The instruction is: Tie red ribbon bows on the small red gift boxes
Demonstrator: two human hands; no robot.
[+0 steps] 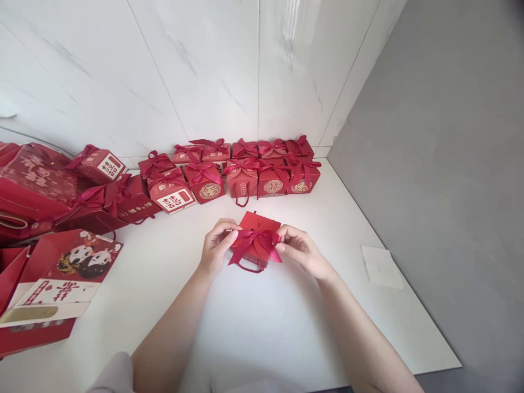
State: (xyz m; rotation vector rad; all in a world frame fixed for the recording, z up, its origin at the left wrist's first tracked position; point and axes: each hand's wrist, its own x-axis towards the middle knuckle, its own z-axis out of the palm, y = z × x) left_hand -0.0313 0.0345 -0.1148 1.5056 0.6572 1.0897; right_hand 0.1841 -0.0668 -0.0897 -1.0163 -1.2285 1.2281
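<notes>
A small red gift box [259, 218] stands on the white table in front of me, its cord handle [249, 268] hanging toward me. Across its top lies a crimson ribbon bow [257, 236] with two loops and two tails. My left hand [218, 244] pinches the bow's left loop between thumb and fingers. On the other side, my right hand [302, 248] pinches the right loop. Both hands sit beside the box, which partly hides behind the ribbon.
Several red gift boxes with bows [272, 177] line the tiled wall [221, 71]. Larger red boxes and bags [39, 174] crowd the left, with a flat printed carton [90, 262] nearer. A white tissue [381, 267] lies by the right edge of the table [266, 338].
</notes>
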